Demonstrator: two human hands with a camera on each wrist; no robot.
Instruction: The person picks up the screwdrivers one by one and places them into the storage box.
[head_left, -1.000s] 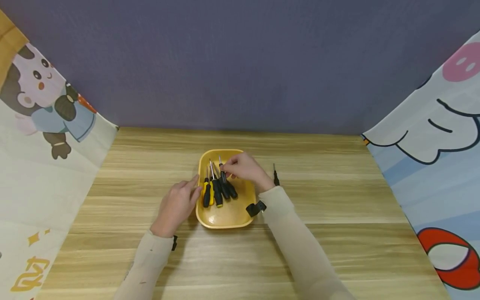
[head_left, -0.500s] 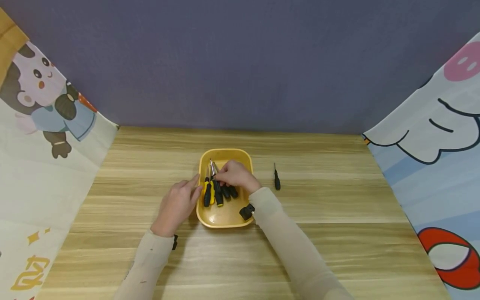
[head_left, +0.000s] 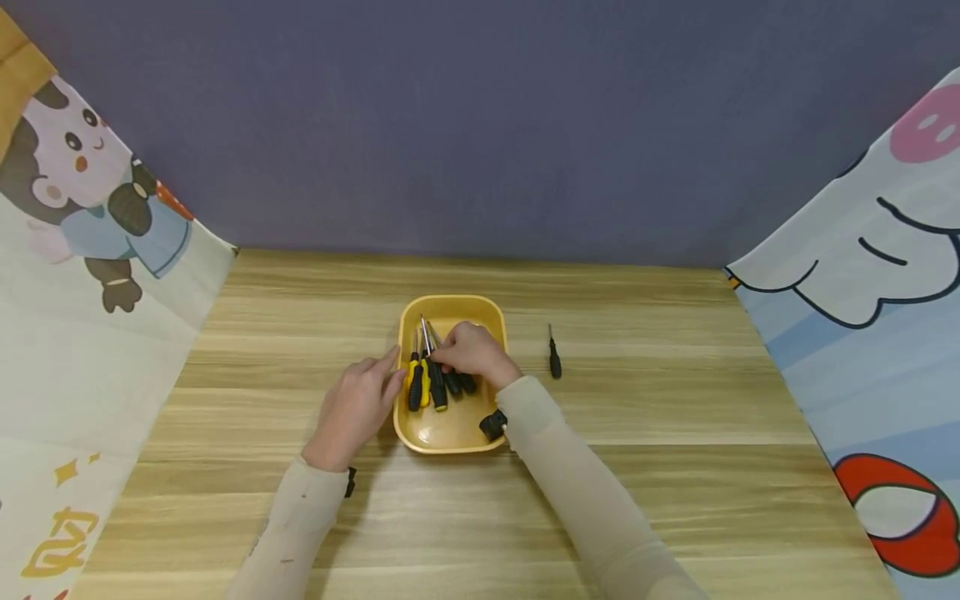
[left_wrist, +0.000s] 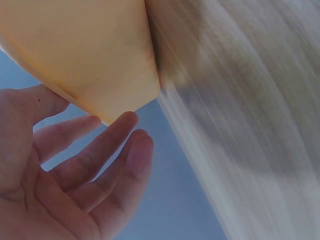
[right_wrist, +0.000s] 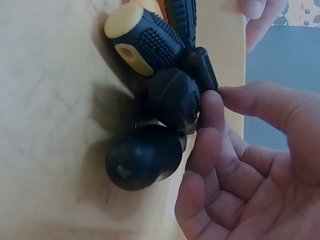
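A yellow tray [head_left: 450, 442] stands on the table, with several screwdrivers lying in it. Their handles are black or black and yellow, such as the black-and-yellow screwdriver [right_wrist: 145, 40] in the right wrist view. My right hand [head_left: 472, 350] reaches into the tray from the right. Its thumb and forefinger pinch the end of a slim black screwdriver handle [right_wrist: 201, 70], against thicker handles; the shaft is hidden in that view. At the left rim, my left hand [head_left: 356, 408] holds the tray's edge, thumb over the rim; its other fingers [left_wrist: 115, 200] are loosely bent outside.
A small black screwdriver [head_left: 555, 360] lies on the wooden table [head_left: 660, 400], right of the tray. A dark blue panel [head_left: 480, 133] rises behind, and cartoon-printed sheets [head_left: 900, 375] flank both sides.
My right hand has shifted left inside the tray, from the right-hand screwdrivers toward the middle ones, then stayed nearly still. A screwdriver shaft it was holding no longer shows. The left hand has not moved.
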